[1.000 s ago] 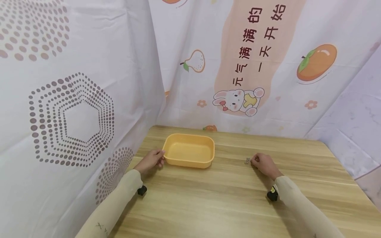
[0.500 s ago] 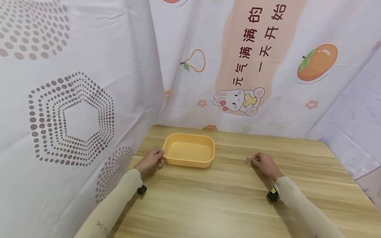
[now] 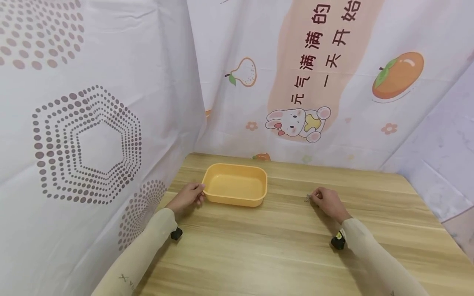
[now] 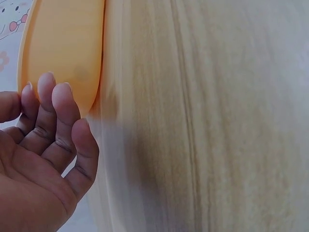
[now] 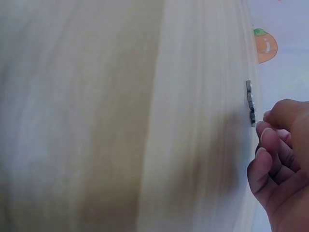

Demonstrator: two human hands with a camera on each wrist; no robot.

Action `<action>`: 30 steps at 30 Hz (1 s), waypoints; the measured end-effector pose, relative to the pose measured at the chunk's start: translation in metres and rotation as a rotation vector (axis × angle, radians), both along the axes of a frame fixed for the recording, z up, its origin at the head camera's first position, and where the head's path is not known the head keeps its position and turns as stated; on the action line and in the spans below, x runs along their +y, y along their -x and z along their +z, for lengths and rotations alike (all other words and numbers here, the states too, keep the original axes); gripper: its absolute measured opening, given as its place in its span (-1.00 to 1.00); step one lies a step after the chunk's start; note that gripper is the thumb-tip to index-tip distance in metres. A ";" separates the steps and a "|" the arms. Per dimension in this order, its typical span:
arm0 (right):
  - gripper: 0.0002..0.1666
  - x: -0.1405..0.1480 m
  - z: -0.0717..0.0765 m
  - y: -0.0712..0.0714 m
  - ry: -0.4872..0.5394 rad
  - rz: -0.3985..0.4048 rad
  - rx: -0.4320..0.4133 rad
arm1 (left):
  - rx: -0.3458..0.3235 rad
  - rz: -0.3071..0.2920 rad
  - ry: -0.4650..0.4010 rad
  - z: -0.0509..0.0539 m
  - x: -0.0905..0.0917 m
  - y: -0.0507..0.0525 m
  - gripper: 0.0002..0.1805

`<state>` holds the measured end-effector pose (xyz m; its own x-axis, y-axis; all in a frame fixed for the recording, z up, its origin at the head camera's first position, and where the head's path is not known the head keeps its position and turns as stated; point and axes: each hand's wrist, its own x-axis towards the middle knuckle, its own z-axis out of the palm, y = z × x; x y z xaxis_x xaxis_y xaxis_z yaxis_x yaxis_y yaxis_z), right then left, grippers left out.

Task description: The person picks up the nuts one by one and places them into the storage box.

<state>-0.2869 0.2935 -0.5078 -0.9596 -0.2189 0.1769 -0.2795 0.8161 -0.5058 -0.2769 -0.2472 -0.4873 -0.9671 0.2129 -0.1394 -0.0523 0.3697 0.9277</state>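
A yellow-orange rectangular tray (image 3: pixel 235 201) stands at the back left of the wooden table. My left hand (image 3: pixel 188 197) pinches its left rim between thumb and forefinger; the other fingers (image 4: pixel 65 104) are loosely bent below the rim. Several small grey metal pieces that look like nuts (image 5: pixel 250 99) lie close together on the table, right of the tray. Just to their right is my right hand (image 3: pixel 329 202), palm inward, with thumb and forefinger tips together beside them. Whether a piece is between those tips is hidden.
The wooden table (image 3: pixel 240 246) spreads out in front of both hands. A printed cloth (image 3: pixel 229 107) hangs behind its far edge, and a dotted cloth (image 3: pixel 159 102) hangs along the left. Each wrist carries a small black camera (image 3: pixel 176 234).
The head view has tipped slightly, so everything sits a little higher. Both hands stay in place, the left on the tray and the right beside the metal pieces.
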 end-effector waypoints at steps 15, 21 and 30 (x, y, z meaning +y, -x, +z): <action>-0.81 -0.010 0.008 -0.002 0.011 0.022 0.004 | -0.004 0.018 -0.016 0.007 0.001 -0.001 -0.61; -0.81 -0.014 0.009 -0.003 0.034 0.021 -0.016 | 0.012 0.014 -0.004 0.005 0.001 -0.002 -0.60; -0.82 -0.018 0.011 -0.003 0.025 0.024 0.007 | 0.029 0.010 -0.013 0.001 0.001 -0.002 -0.61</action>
